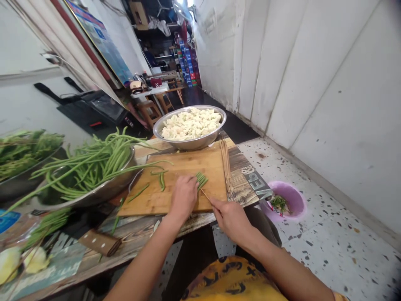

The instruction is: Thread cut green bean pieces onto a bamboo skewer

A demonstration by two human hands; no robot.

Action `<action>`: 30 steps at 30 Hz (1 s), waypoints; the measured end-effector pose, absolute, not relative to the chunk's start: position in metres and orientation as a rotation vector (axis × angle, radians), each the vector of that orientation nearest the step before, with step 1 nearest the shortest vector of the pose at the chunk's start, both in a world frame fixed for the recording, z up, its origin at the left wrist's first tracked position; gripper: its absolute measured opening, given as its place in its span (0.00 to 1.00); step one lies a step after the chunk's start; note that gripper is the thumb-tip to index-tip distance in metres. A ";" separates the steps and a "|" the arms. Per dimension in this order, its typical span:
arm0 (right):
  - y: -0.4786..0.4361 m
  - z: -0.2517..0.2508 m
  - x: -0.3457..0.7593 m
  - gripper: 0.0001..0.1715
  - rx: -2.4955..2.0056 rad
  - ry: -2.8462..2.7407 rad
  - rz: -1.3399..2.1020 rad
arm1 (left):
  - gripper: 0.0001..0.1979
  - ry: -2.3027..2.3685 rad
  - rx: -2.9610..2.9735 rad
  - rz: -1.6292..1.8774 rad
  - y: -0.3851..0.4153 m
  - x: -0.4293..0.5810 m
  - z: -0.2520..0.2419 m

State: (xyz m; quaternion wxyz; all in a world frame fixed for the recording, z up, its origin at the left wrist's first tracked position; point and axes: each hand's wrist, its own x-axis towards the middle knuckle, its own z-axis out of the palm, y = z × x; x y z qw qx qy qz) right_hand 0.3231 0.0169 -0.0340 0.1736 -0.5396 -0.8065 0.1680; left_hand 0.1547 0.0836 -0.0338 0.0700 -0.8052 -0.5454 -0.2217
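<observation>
My left hand [184, 194] lies over a small row of cut green bean pieces [202, 179] on the wooden cutting board [188, 163], its fingers closed against them. A thin bamboo skewer [205, 195] is pinched in my right hand [230, 217], its far end at the row of beans; whether the tip is inside them I cannot make out. Loose bean pieces [162, 180] lie on the board to the left. Along the board's right edge rests a bundle of bare skewers [226, 167].
Behind the board stands a metal bowl [191, 144] of cauliflower florets. At left, long green beans [103, 163] spill over another metal bowl [84, 200]. A cleaver with a brown handle [100, 242] lies nearer me, by finished-looking bean skewers [48, 225]. A purple bin [297, 207] stands on the floor.
</observation>
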 end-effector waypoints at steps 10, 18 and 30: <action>0.016 -0.022 0.317 0.23 -1.536 -2.497 0.447 | 0.12 -1.558 -2.501 -0.891 0.086 0.152 -0.045; 0.023 -0.021 0.311 0.19 -1.581 -2.511 0.404 | 0.12 -1.479 -2.527 -0.866 0.096 0.143 -0.048; 0.012 -0.031 0.308 0.20 -1.636 -2.368 0.348 | 0.20 -1.435 -2.678 -0.695 0.074 0.148 -0.054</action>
